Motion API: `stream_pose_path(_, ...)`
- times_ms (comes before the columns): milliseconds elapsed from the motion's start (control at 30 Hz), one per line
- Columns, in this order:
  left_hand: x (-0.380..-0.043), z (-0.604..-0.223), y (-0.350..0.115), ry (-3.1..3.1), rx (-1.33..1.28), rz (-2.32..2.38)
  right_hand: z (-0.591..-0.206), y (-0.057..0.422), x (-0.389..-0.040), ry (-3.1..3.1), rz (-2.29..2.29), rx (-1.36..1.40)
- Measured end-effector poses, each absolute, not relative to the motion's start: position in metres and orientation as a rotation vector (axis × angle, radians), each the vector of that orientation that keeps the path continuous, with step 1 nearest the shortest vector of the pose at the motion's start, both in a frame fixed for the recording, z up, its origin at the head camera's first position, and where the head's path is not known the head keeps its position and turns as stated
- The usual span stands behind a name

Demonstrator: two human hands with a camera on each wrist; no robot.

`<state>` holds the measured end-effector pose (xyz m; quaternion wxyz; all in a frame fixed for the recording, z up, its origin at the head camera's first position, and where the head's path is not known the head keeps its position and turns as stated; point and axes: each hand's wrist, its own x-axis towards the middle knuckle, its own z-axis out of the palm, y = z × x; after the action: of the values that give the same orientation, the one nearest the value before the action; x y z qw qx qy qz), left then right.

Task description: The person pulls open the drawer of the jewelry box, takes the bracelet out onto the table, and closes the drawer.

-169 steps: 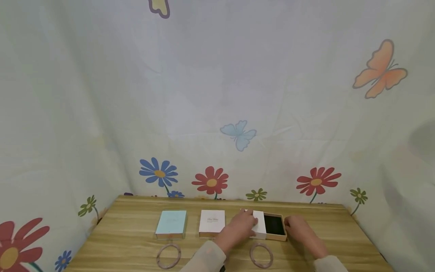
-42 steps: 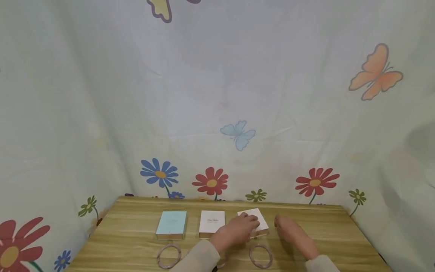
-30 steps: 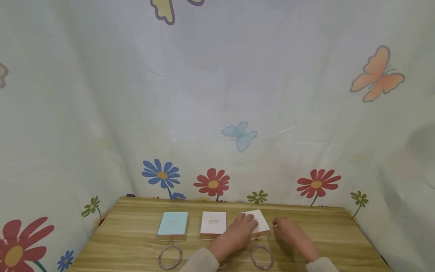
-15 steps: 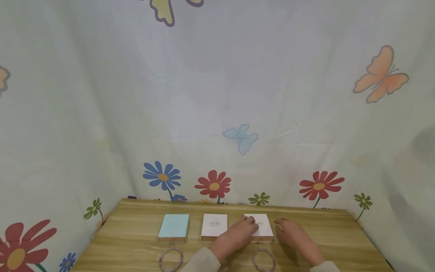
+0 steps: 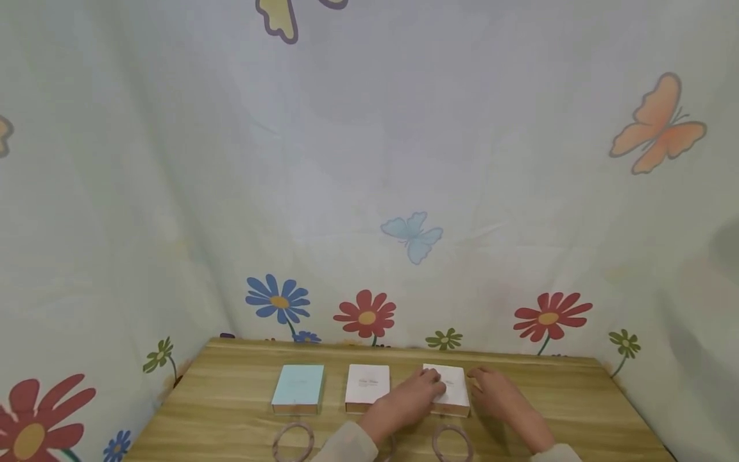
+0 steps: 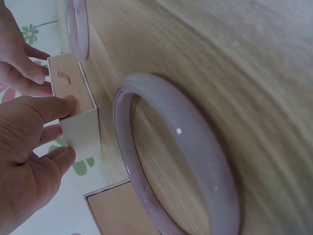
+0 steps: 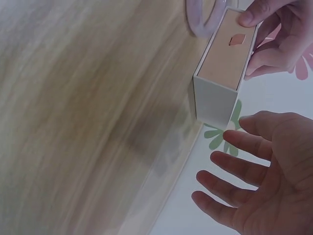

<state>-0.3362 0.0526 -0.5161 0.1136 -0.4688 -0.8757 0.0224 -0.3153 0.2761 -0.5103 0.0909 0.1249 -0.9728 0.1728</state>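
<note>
My left hand [image 5: 412, 394] grips the rightmost white box [image 5: 455, 384] on the table. Its thumb lies on the tan drawer front and its fingers reach over the lid and side, as the left wrist view shows. The drawer sits inside the white sleeve [image 7: 213, 100], a small pull tab [image 7: 237, 39] on its front. Just right of the box, apart from it, my right hand [image 5: 502, 396] has its fingers [image 7: 234, 166] spread and touches nothing. A pale purple bangle [image 5: 435, 443] lies in front of this box.
Left of it stand a second white box [image 5: 367, 383] and a light blue box [image 5: 299, 385]. Another bangle [image 5: 276, 441] lies before the blue one; a third [image 5: 394, 446] is mostly hidden by the left arm. Behind the wooden table [image 5: 242, 359] hangs a flowered curtain [image 5: 323, 192].
The right box's drawer stood pulled out, its dark inside showing; now it is in. The box, askew a second ago, now sits straight. My right hand's fingers have spread.
</note>
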Motion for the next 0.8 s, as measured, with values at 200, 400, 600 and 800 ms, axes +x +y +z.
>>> stream_pose_path(200, -0.338, -0.518, 0.055, -2.578, -1.356, 0.070, -0.507, 0.272, -0.312, -2.854, 0.502, 0.408)
stream_pose_path(400, -0.334, -0.518, 0.057, -2.589, -1.336, 0.098, -0.505, 0.267, -0.310, -2.857, 0.534, 0.412)
stream_pose_path(600, -0.325, -0.516, 0.061, -2.648, -1.303, 0.079, -0.503, 0.266, -0.309, -2.885, 0.537, 0.399)
stream_pose_path(800, -0.329, -0.517, 0.060, -2.610, -1.298, 0.137, -0.500, 0.264, -0.312, -2.837, 0.572, 0.403)
